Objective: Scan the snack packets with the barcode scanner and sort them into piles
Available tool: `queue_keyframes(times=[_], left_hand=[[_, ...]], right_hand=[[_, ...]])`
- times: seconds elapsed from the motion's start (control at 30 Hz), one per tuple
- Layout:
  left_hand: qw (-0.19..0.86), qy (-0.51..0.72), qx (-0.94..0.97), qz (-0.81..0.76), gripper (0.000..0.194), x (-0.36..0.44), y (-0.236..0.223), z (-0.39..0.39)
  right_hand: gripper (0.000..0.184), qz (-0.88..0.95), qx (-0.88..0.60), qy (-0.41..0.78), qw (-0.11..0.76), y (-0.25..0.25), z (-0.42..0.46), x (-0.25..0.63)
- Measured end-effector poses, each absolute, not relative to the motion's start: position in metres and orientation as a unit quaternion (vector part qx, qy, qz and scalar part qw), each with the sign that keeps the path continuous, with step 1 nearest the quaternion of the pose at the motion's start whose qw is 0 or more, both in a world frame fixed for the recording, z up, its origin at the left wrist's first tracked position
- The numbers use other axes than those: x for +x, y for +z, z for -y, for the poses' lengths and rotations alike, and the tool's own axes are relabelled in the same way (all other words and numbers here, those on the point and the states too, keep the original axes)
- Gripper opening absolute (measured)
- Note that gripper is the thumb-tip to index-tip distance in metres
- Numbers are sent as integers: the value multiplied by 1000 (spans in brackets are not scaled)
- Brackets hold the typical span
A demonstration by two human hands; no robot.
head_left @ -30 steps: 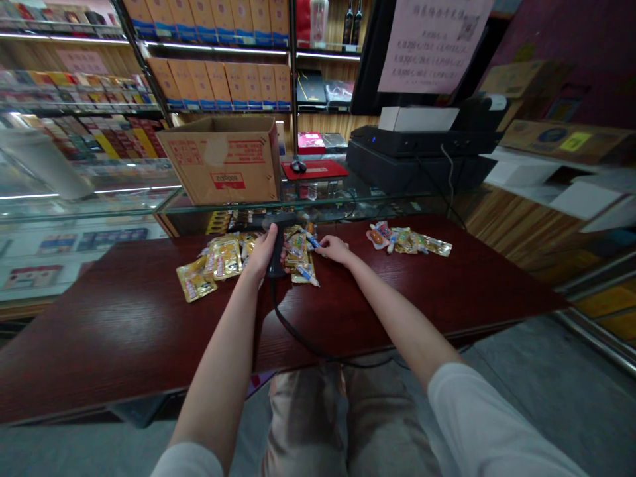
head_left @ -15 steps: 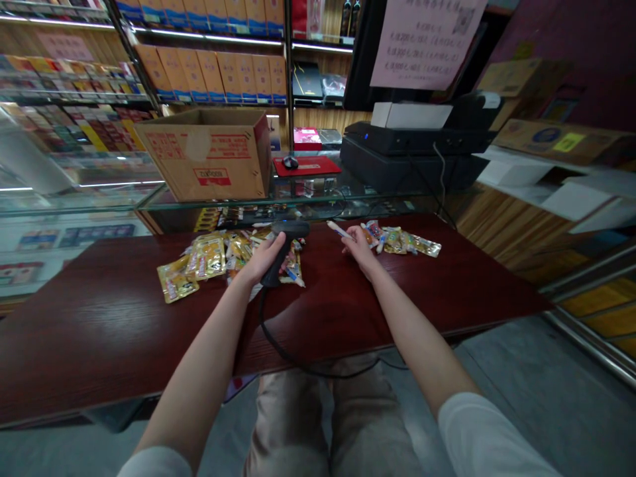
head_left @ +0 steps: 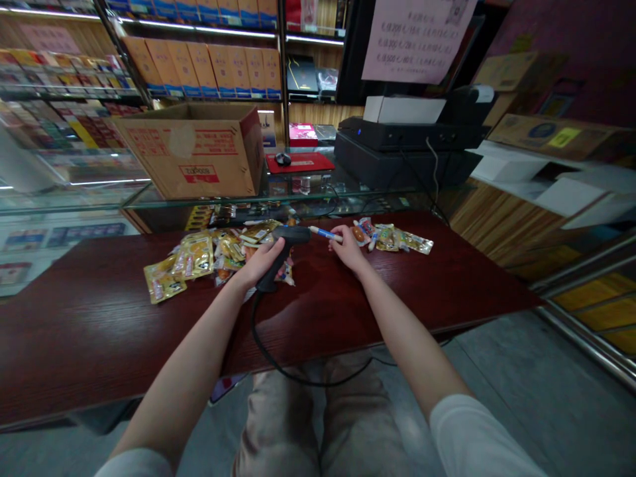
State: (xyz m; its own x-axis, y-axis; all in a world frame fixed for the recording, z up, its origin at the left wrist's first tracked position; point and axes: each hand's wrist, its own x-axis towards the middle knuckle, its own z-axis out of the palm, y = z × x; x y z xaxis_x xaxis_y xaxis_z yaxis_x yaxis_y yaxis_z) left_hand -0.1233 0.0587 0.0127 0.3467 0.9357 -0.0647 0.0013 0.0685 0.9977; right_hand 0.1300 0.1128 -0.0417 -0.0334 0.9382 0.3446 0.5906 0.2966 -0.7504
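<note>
My left hand [head_left: 261, 262] is closed round the grip of a black handheld barcode scanner [head_left: 291, 234], whose head points right. Between the fingers of my right hand [head_left: 348, 248] is a slim blue-and-white stick-shaped packet [head_left: 325, 232]; I cannot make out its contents. Its pale left end lies close in front of the scanner head, apart from it. Behind and left of the scanner spreads a pile of gold and clear snack packets [head_left: 196, 255], partly covered by my left hand. A smaller group of snack packets [head_left: 390, 236] lies just beyond my right hand.
The scanner's black cable [head_left: 268, 358] loops over the front edge of the dark red table [head_left: 124, 331]. Behind stands a glass counter with an open cardboard box [head_left: 199, 156], a mouse [head_left: 283, 159] on a red mat, and a black till [head_left: 402, 159]. Shelves of boxes rise behind.
My right hand has turned the stick-shaped packet so its blue printed side shows, and its end is nearer the scanner head. The whole view has shifted slightly.
</note>
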Motion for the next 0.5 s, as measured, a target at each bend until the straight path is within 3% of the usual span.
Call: queue_keyframes(times=[0.13,0.5], left_hand=[[606,385,564,-407,59,-119,14,-56],[590,360,610,-388,61,-111,7,-55]], right_hand=[[26,669,-543,253,440,-39,-109,127],[20,698,-540,228,412,-35,-105,119]])
